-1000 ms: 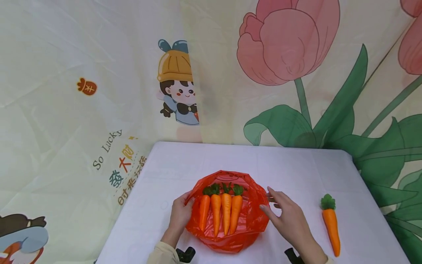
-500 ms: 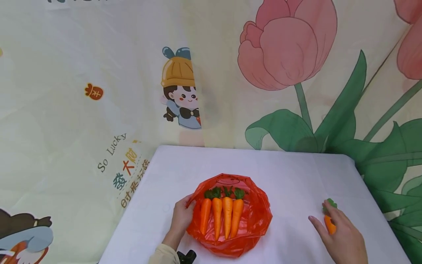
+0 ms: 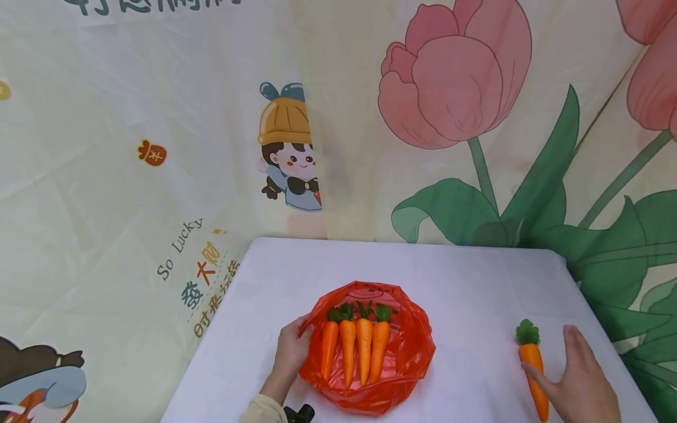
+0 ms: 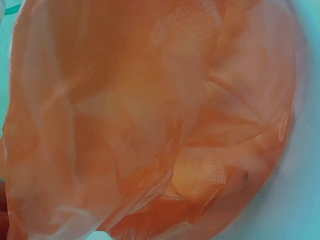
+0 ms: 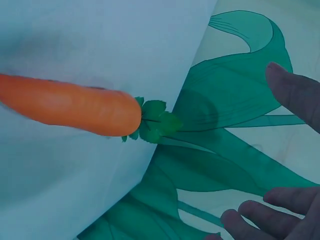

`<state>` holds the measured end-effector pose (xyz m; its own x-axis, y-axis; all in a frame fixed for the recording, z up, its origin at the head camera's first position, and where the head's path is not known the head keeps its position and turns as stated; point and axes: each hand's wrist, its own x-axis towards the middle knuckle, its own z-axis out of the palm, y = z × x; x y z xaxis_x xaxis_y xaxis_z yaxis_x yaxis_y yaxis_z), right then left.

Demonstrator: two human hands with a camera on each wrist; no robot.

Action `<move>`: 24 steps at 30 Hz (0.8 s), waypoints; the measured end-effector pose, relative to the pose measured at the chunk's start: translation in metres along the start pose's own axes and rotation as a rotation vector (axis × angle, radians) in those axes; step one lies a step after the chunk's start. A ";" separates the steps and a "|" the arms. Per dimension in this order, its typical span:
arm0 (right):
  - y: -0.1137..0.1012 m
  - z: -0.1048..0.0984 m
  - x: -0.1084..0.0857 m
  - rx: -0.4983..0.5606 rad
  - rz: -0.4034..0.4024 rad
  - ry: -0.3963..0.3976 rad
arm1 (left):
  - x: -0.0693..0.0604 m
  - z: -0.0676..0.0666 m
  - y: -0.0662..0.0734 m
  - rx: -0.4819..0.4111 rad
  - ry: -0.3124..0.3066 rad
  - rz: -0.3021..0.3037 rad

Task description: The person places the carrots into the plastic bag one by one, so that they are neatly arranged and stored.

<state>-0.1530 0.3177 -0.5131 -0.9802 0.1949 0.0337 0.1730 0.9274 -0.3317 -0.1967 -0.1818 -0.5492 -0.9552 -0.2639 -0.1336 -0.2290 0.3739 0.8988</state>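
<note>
A red plastic bag lies with its mouth spread wide, and several orange carrots with green tops sit side by side in it. My left hand pinches the bag's left rim; translucent red film fills most of the left wrist view. To the right lies a single carrot, its leafy top pointing away from me. Just right of it is my right hand, fingers extended and thumb spread, the thumb overlapping the carrot in the head view. In the right wrist view the carrot lies apart from the fingers.
All of this lies on a white-covered table. Behind its far edge hangs a printed cloth with tulips and cartoon figures. A black object, perhaps a wrist mount, shows by the left wrist.
My right hand has left the bag's right side, passed over the single carrot, and now stands to its right. The left hand stays on the bag's rim.
</note>
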 end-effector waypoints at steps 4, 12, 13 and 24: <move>0.007 0.001 0.005 0.032 0.092 -0.048 | 0.000 0.000 -0.002 0.002 -0.002 0.002; 0.007 0.013 0.015 0.080 0.234 -0.058 | 0.002 0.000 -0.008 -0.012 0.003 0.021; 0.008 0.015 0.016 0.086 0.243 -0.066 | 0.002 0.000 -0.008 -0.017 0.004 0.023; 0.006 0.040 0.025 0.053 0.332 -0.153 | 0.004 0.001 -0.010 -0.043 0.000 0.029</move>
<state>-0.1799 0.3157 -0.5519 -0.8752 0.4289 -0.2237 0.4828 0.8030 -0.3494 -0.1986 -0.1851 -0.5590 -0.9615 -0.2530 -0.1070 -0.1926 0.3433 0.9193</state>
